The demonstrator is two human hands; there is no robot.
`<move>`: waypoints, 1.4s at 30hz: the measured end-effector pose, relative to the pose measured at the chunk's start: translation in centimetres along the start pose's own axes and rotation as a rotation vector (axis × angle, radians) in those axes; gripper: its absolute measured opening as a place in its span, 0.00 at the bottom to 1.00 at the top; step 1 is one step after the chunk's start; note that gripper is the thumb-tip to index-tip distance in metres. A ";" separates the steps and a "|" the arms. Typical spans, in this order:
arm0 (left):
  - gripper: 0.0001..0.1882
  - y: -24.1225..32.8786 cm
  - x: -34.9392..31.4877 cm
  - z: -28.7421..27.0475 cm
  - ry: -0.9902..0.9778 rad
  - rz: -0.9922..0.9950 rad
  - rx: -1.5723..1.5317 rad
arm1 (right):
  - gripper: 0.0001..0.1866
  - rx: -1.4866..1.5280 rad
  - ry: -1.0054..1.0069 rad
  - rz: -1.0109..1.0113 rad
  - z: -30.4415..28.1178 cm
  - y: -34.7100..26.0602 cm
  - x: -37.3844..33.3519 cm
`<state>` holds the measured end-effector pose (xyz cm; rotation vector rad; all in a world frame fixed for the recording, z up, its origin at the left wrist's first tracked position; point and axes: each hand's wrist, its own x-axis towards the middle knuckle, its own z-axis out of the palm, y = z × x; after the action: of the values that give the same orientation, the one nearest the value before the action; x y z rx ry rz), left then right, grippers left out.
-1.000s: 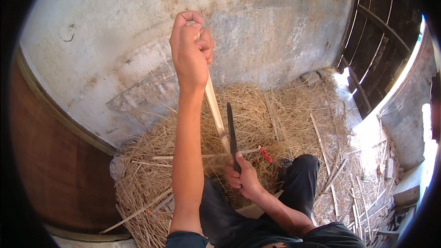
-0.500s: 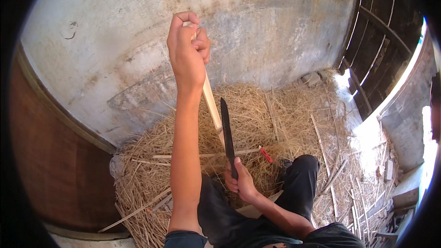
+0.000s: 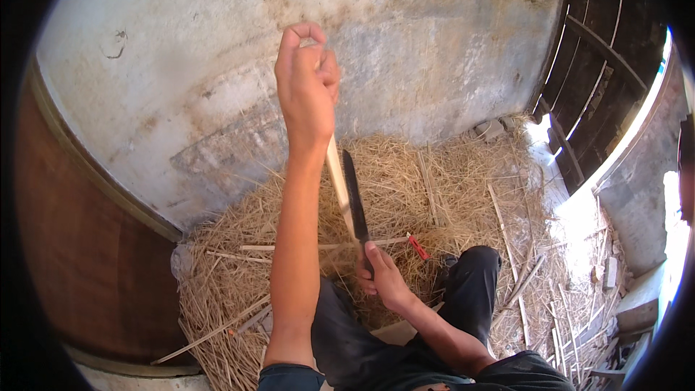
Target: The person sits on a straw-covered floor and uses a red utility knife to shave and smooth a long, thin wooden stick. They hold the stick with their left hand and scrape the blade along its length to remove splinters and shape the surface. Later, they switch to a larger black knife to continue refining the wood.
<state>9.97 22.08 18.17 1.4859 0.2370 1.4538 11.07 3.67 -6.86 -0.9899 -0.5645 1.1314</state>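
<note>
My left hand [image 3: 308, 87] is raised in front of the wall, its fingers curled round the upper end of a pale split strip of wood or bamboo [image 3: 338, 182]. From there the strip slants down toward my lap. In my right hand [image 3: 384, 275], low over my legs, is the handle of a long dark-bladed knife [image 3: 352, 192]. The blade points up and lies along the strip's right side; whether the edge touches it I cannot tell. The strip's lower end is hidden behind the knife and my right hand.
Straw-like shavings [image 3: 391, 166] heap on the floor before my knees. A red box cutter [image 3: 418, 246] lies there by a thin pale strip [image 3: 326, 246]. A stained wall [image 3: 217, 51] rises ahead, a dark slatted wooden panel [image 3: 594, 51] stands right, and a brown board [image 3: 101, 261] left.
My left hand has shifted slightly right and down with the strip, which now stands steeper. The knife blade has moved a little left, closer against the strip.
</note>
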 end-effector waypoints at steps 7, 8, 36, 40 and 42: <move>0.08 0.1 0.1 -1.0 0.020 0.014 0.026 | 0.21 0.100 0.047 -0.200 1.1 -5.1 -1.5; 0.08 0.1 0.0 -0.9 0.021 0.011 0.029 | 0.21 0.141 0.062 -0.306 1.1 -4.9 -1.5; 0.09 -0.1 0.8 -2.5 -0.120 -0.056 -0.186 | 0.23 0.409 -0.071 -0.153 -1.4 -2.4 -1.5; 0.09 -0.4 1.1 -3.0 -0.363 -0.112 -0.382 | 0.23 0.196 -0.081 0.062 -0.8 -2.6 -0.9; 0.09 -0.6 1.0 -2.8 -0.356 -0.102 -0.359 | 0.22 0.235 -0.104 0.422 -0.8 -2.4 -0.7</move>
<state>8.18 24.42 17.74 1.3824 -0.1576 1.0608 12.58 2.52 -5.06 -0.8694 -0.2992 1.5921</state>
